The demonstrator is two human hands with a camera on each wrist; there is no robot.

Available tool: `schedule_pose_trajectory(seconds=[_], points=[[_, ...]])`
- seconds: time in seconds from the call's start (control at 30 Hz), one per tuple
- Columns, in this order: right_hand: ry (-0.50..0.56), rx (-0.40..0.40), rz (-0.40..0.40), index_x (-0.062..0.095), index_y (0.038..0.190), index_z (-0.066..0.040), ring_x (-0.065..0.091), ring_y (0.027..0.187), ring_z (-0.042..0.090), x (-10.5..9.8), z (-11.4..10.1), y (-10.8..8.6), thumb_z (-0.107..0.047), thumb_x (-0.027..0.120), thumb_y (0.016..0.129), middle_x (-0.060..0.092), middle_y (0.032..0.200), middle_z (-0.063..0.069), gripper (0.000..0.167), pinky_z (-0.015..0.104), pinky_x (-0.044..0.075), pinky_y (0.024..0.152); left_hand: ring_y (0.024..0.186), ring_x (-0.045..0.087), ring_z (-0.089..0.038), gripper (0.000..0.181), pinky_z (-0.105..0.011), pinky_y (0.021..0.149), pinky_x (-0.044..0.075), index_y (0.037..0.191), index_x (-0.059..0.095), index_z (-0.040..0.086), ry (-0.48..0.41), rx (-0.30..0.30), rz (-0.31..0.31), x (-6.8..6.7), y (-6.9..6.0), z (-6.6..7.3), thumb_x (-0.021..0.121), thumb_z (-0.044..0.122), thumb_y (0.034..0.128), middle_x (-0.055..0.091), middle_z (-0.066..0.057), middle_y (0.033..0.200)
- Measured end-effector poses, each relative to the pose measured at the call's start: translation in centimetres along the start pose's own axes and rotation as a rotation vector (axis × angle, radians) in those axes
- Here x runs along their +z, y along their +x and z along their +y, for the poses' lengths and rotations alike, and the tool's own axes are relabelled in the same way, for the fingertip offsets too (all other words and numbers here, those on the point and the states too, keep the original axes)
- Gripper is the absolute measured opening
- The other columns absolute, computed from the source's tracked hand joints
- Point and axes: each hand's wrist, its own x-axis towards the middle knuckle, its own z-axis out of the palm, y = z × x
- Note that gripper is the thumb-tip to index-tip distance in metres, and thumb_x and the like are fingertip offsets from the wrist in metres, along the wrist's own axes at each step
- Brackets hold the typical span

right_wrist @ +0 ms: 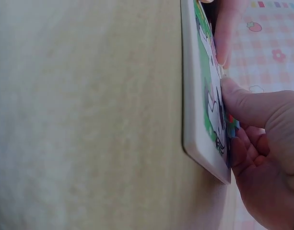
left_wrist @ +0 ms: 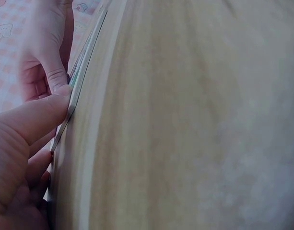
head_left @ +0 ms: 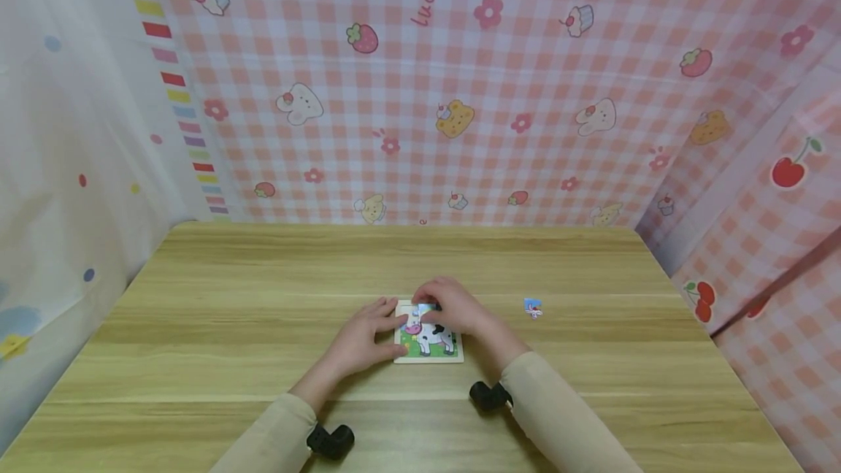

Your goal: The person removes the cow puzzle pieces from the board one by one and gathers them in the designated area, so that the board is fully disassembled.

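Observation:
A small cow jigsaw puzzle (head_left: pixel 436 345) in a pale wooden frame lies on the table, its picture a black-and-white cow on green grass. At its left side my left hand (head_left: pixel 360 338) holds the frame, the thumb over the lower left edge and the other fingers higher up. My right hand (head_left: pixel 453 306) reaches over the top of the puzzle. Between its thumb and fingers is a puzzle piece (right_wrist: pixel 231 120) with blue, red and green on it, mostly hidden by the hand. A loose blue puzzle piece (head_left: pixel 533 307) rests on the table to the right.
The wooden table (head_left: pixel 263 268) extends around the puzzle on all sides. Behind it hangs a pink checked cloth (head_left: pixel 407 166), with more cloth at both sides. Black wrist devices (head_left: pixel 331 441) sit at the sleeve cuffs.

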Motion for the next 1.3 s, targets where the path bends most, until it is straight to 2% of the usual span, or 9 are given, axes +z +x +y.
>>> schedule_pose_trajectory(seconds=[0.27, 0.53, 0.7, 0.83, 1.07, 1.3], points=[[0.044, -0.003, 0.015, 0.071, 0.104, -0.011, 0.058, 0.102, 0.021, 0.4, 0.6, -0.1, -0.007, 0.076, 0.093, 0.065, 0.103, 0.002, 0.013, 0.046, 0.047, 0.100, 0.149, 0.035, -0.045, 0.056, -0.065, 0.120, 0.026, 0.136, 0.067, 0.001, 0.005, 0.010, 0.007, 0.1, 0.0, -0.1, 0.083, 0.028, 0.0887, 0.045, -0.022, 0.157], [0.160, -0.026, 0.012, 0.069, 0.103, -0.011, 0.056, 0.088, 0.014, 0.4, 1.0, -0.3, -0.006, 0.073, 0.095, 0.064, 0.092, -0.003, 0.010, 0.033, 0.049, 0.086, 0.149, 0.034, -0.044, 0.055, -0.064, 0.121, 0.026, 0.136, 0.067, 0.002, 0.009, 0.003, 0.002, 0.1, 0.0, 0.1, 0.083, 0.026, 0.0889, 0.045, -0.022, 0.157], [0.210, -0.021, 0.005, 0.069, 0.103, -0.012, 0.055, 0.087, 0.013, 0.4, 1.1, -0.3, -0.005, 0.069, 0.098, 0.064, 0.093, -0.005, 0.008, 0.032, 0.049, 0.086, 0.149, 0.033, -0.044, 0.056, -0.064, 0.121, 0.026, 0.136, 0.067, 0.001, 0.005, 0.001, 0.004, 0.2, 0.1, 0.0, 0.083, 0.027, 0.0890, 0.044, -0.022, 0.157], [0.211, -0.020, 0.016, 0.069, 0.103, -0.013, 0.055, 0.087, 0.013, 0.4, 1.1, -0.4, -0.005, 0.068, 0.099, 0.064, 0.092, -0.005, 0.009, 0.032, 0.048, 0.086, 0.149, 0.034, -0.045, 0.056, -0.065, 0.120, 0.027, 0.136, 0.067, 0.002, 0.006, 0.010, 0.010, 0.2, 0.1, -0.1, 0.083, 0.027, 0.0889, 0.045, -0.022, 0.157], [0.170, -0.060, 0.053, 0.069, 0.102, -0.012, 0.053, 0.080, 0.010, 0.4, 1.0, -0.5, -0.004, 0.070, 0.097, 0.064, 0.087, -0.004, 0.009, 0.028, 0.047, 0.077, 0.148, 0.035, -0.046, 0.056, -0.064, 0.119, 0.028, 0.135, 0.067, 0.000, 0.007, 0.028, 0.004, 0.2, 0.2, -0.4, 0.083, 0.026, 0.0886, 0.045, -0.024, 0.156], [0.162, -0.054, 0.072, 0.068, 0.102, -0.013, 0.055, 0.080, 0.010, 0.5, 0.9, -0.6, -0.004, 0.070, 0.097, 0.065, 0.086, -0.004, 0.010, 0.030, 0.049, 0.078, 0.149, 0.034, -0.045, 0.056, -0.064, 0.120, 0.028, 0.136, 0.067, 0.001, 0.006, 0.018, 0.000, 0.1, 0.3, -0.3, 0.083, 0.027, 0.0891, 0.045, -0.023, 0.157]])
